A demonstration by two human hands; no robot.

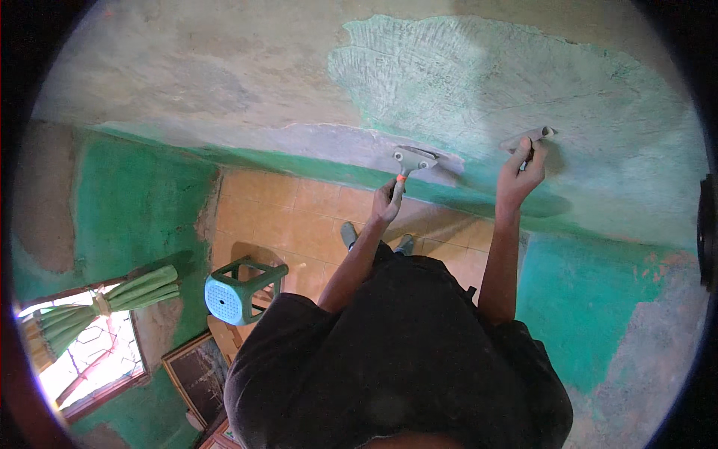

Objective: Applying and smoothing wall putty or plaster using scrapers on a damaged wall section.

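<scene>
In front of me is a wall (419, 71) with a rough patch of green paint among grey, bare plaster. My left hand (387, 202) is closed around the handle of a scraper (416, 160) with a wide grey head and an orange band. The scraper's blade edge lies at or close to the wall, over a pale whitish patch. Farther right, my right hand (521, 173) pinches a curled grey sheet (527, 139), which looks like sandpaper, against or very near the wall. Its curl leaves an open end at the right.
A green stool with a light blue seat (228, 299) stands on the orange tiled floor (299, 202) at left. Lower left are a window (97, 344) with a tied green curtain (138, 295) and a framed picture (198, 374). Green side walls (576, 299) flank me.
</scene>
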